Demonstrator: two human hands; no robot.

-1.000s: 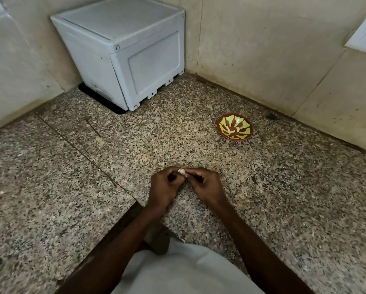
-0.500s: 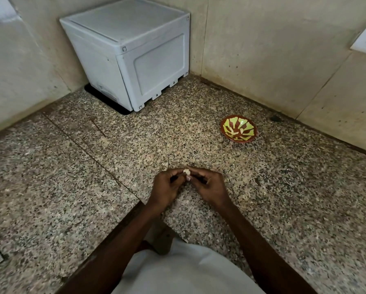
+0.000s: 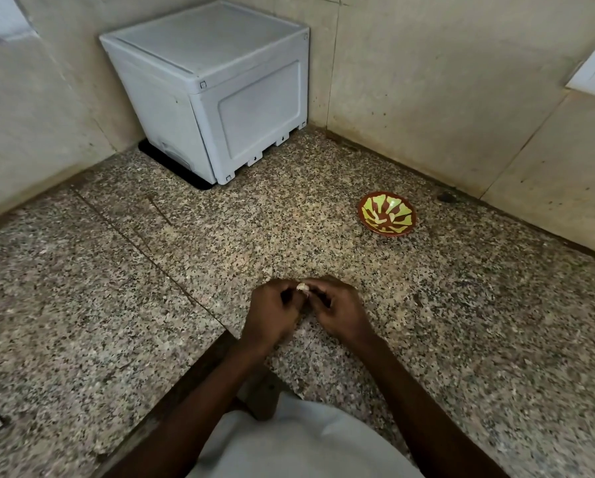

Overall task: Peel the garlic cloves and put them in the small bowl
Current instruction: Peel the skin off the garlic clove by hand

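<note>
A pale garlic clove (image 3: 302, 287) is pinched between the fingertips of both hands, just above the speckled granite counter (image 3: 151, 305). My left hand (image 3: 271, 313) holds it from the left, fingers curled. My right hand (image 3: 337, 310) holds it from the right, fingers curled too. Most of the clove is hidden by my fingers. The small bowl (image 3: 387, 213), brown with a yellow-green pattern, sits on the counter farther back and to the right, well apart from my hands. I see nothing inside it.
A white plastic box (image 3: 220, 94) stands in the back corner against the tiled walls. A dark speck (image 3: 446, 197) lies by the right wall behind the bowl. The counter's inner edge runs below my forearms.
Both hands keep their pinch on the clove in the same spot. Only the camera view has shifted slightly.
</note>
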